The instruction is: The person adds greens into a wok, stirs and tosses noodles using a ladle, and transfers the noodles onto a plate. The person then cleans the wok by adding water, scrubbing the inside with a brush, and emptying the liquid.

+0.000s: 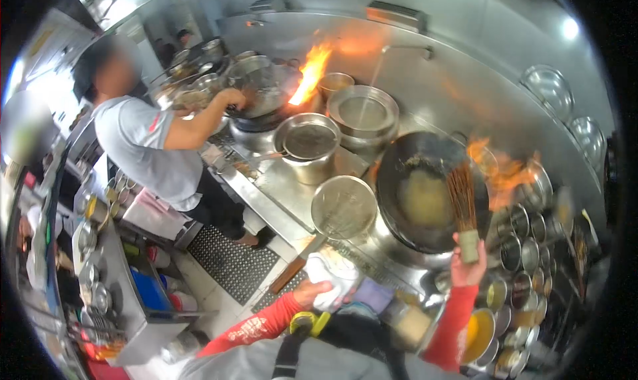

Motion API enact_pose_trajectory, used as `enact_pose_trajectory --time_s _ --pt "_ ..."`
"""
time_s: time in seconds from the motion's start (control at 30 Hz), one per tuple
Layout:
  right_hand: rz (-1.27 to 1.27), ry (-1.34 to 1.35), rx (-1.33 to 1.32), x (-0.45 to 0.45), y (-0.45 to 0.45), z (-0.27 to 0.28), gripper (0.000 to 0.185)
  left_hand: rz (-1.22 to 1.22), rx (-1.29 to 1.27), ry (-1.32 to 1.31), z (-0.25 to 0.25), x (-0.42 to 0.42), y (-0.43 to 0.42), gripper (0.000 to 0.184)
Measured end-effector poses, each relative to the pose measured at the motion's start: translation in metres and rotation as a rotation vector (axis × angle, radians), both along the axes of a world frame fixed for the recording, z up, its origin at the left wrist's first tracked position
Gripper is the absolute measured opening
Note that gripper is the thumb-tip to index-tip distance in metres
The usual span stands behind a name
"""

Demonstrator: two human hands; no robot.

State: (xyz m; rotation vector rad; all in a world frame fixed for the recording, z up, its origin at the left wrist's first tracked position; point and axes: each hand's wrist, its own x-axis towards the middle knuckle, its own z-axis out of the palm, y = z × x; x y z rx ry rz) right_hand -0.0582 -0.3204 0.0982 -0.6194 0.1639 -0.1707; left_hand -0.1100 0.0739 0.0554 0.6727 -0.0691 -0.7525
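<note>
My left hand (pixel 312 291) is closed on a white cloth (pixel 331 274) close to my body, below a round mesh strainer (pixel 343 207) with a wooden handle. My right hand (pixel 467 268) grips the pale bound end of a bamboo brush (pixel 462 197), its dark bristles pointing up over the right side of a large black wok (pixel 399 210). Yellowish liquid (pixel 425 197) lies in the bottom of the wok. Orange flames (pixel 508 174) rise behind the wok's right edge.
A co-worker (pixel 149 141) at the left works at another wok (pixel 266 101) beside a tall flame (pixel 311 71). Two pots (pixel 309 144) (pixel 363 114) stand between the woks. Many metal bowls of ingredients (pixel 482 333) crowd the right side. A black perforated mat (pixel 232 264) covers the floor.
</note>
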Motion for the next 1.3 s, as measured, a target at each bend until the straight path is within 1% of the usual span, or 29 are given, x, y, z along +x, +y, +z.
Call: enact_pose_trajectory --time_s 0.07,0.13,0.17,0.27,0.3,0.4,0.43,0.47,0.5,0.53,0.57,0.6,0.63,0.67,0.7,0.73,0.77,0.8,0.87,0.9,0.93,0.97,1.0,1.03,1.07,1.13,1.17,1.23,1.3 --pt "-0.140 0.012 -0.115 -0.003 0.024 0.019 0.052 0.015 0.033 0.019 -0.005 0.000 -0.004 0.082" --pt "-0.058 -0.024 -0.201 -0.007 0.014 0.022 0.057 0.013 0.054 0.025 -0.008 0.000 -0.010 0.079" --pt "-0.025 -0.040 -0.241 -0.010 0.011 0.023 0.060 -0.004 0.048 -0.017 -0.014 0.002 -0.014 0.076" --pt "-0.041 0.034 -0.605 -0.026 0.010 0.027 0.065 -0.067 0.140 -0.047 -0.015 0.007 -0.021 0.071" --pt "-0.033 0.048 -0.652 -0.034 0.017 0.033 0.068 -0.031 0.148 -0.009 -0.008 0.003 -0.028 0.067" --pt "0.023 0.032 -0.637 -0.054 0.050 0.041 0.069 -0.077 0.034 -0.049 -0.015 0.008 -0.052 0.064" --pt "-0.001 0.080 -0.689 -0.058 0.064 0.036 0.068 -0.058 0.059 -0.075 -0.009 0.008 -0.064 0.063" --pt "-0.039 0.068 -0.807 -0.064 0.083 0.036 0.068 -0.022 0.058 -0.112 0.004 0.009 -0.077 0.061" --pt "-0.158 -0.033 -1.163 -0.066 0.094 0.025 0.067 -0.047 0.023 -0.139 0.014 0.012 -0.086 0.059" --pt "-0.348 -0.094 -1.510 -0.067 0.106 0.014 0.065 -0.092 -0.014 -0.158 0.022 0.014 -0.092 0.058" --pt "-0.325 -0.082 -1.569 -0.073 0.117 0.020 0.063 -0.110 -0.042 -0.161 0.024 0.016 -0.098 0.058" --pt "-0.391 -0.132 -1.661 -0.078 0.129 0.021 0.064 -0.144 -0.070 -0.150 0.026 0.014 -0.104 0.057" --pt "-0.363 -0.127 -1.716 -0.086 0.136 0.025 0.065 -0.079 0.007 -0.182 0.031 0.011 -0.108 0.062" --pt "-0.329 -0.154 -1.740 -0.095 0.135 0.011 0.067 -0.113 0.121 -0.198 0.030 0.010 -0.105 0.068" --pt "-0.366 -0.172 -1.839 -0.103 0.137 0.015 0.068 -0.119 0.165 -0.206 0.028 0.007 -0.103 0.071" --pt "-0.308 -0.102 -1.885 -0.114 0.139 0.018 0.067 -0.216 0.163 -0.133 0.018 0.004 -0.095 0.073" --pt "-0.234 -0.087 -1.852 -0.123 0.138 0.021 0.069 -0.149 0.119 -0.168 0.024 -0.002 -0.093 0.055" --pt "-0.173 -0.081 -1.845 -0.133 0.136 0.016 0.071 -0.210 0.104 -0.138 0.026 -0.005 -0.093 0.059" --pt "-0.125 -0.138 -1.687 -0.160 0.129 0.015 0.069 -0.249 0.114 -0.155 0.022 -0.008 -0.088 0.065" --pt "-0.184 -0.068 -1.650 -0.179 0.121 0.009 0.062 -0.284 0.107 -0.204 0.019 -0.008 -0.085 0.065" --pt "-0.277 0.223 -1.597 -0.209 0.110 -0.018 0.059 -0.296 0.100 -0.272 0.019 -0.004 -0.080 0.065" --pt "-0.356 0.482 -1.519 -0.243 0.094 -0.051 0.056 -0.273 0.149 -0.244 0.023 -0.005 -0.077 0.068" --pt "-0.273 0.759 -1.655 -0.276 0.075 -0.069 0.051 -0.233 0.199 -0.214 0.026 -0.007 -0.077 0.071" --pt "-0.373 0.926 -1.757 -0.315 0.070 -0.105 0.055 -0.279 0.165 -0.167 0.028 -0.008 -0.070 0.067" --pt "-0.251 1.088 -1.892 -0.355 0.065 -0.149 0.058 -0.293 0.164 -0.161 0.027 -0.010 -0.062 0.065" --pt "-0.045 1.168 -1.479 -0.398 0.062 -0.210 0.051 -0.319 0.150 -0.168 0.018 -0.004 -0.056 0.061" --pt "-0.195 1.134 -1.130 -0.405 0.071 -0.222 0.042 -0.336 0.139 -0.165 0.013 -0.003 -0.052 0.055" --pt "-0.425 0.987 -1.205 -0.421 0.083 -0.259 0.025 -0.315 0.167 -0.172 0.016 -0.005 -0.045 0.053" --pt "-0.594 0.779 -1.165 -0.399 0.095 -0.257 0.013 -0.306 0.168 -0.244 0.014 -0.005 -0.037 0.050"
